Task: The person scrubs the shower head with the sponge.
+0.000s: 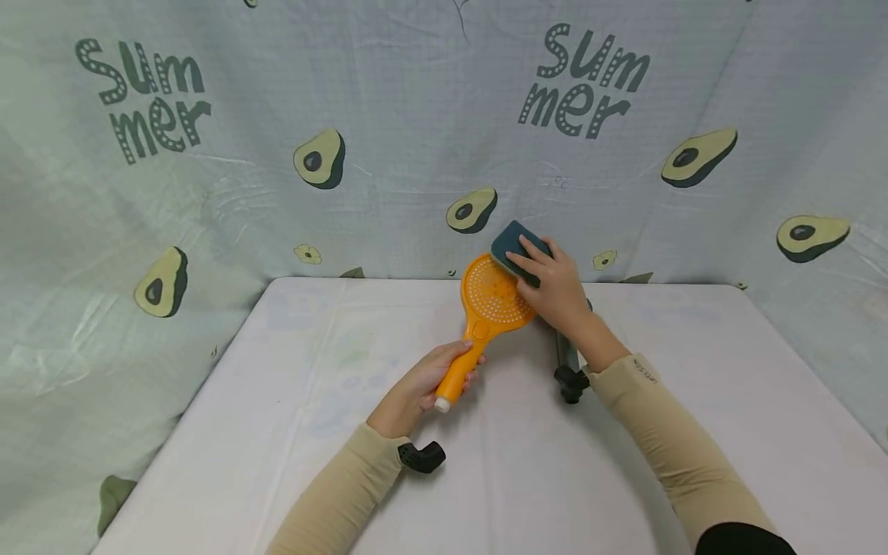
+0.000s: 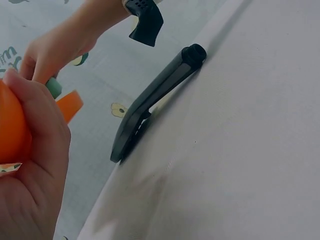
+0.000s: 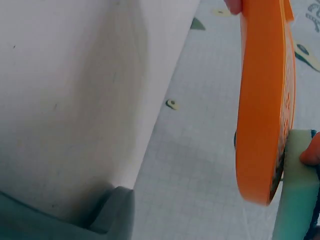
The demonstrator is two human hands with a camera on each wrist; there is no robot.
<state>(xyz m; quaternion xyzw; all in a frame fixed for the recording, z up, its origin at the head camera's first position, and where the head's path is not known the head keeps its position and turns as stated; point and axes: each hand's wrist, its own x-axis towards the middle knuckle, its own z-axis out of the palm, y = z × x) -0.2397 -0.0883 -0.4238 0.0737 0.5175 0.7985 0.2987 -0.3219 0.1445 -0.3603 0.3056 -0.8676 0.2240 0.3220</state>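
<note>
At the left, the creased, pale cloth (image 1: pixel 236 223) carries dotted dark lettering, "Summer", split over two lines, above a printed avocado (image 1: pixel 162 282). The left hand (image 1: pixel 430 378) grips the handle of an orange shower head (image 1: pixel 496 293), raised above the white table (image 1: pixel 347 331); it is smooth and glossy, with a round face pierced by tiny holes and a whitish handle tip. The right hand (image 1: pixel 555 281) holds a rounded rectangular sponge (image 1: pixel 515 248), dark blue over pale green foam, against the face's rim. Beneath the right forearm, a dark, slim-handled shower head (image 2: pixel 152 97) lies on the table. "Summer" repeats above. Small lettering on the beige right sleeve (image 1: pixel 680 439) is unreadable.
</note>
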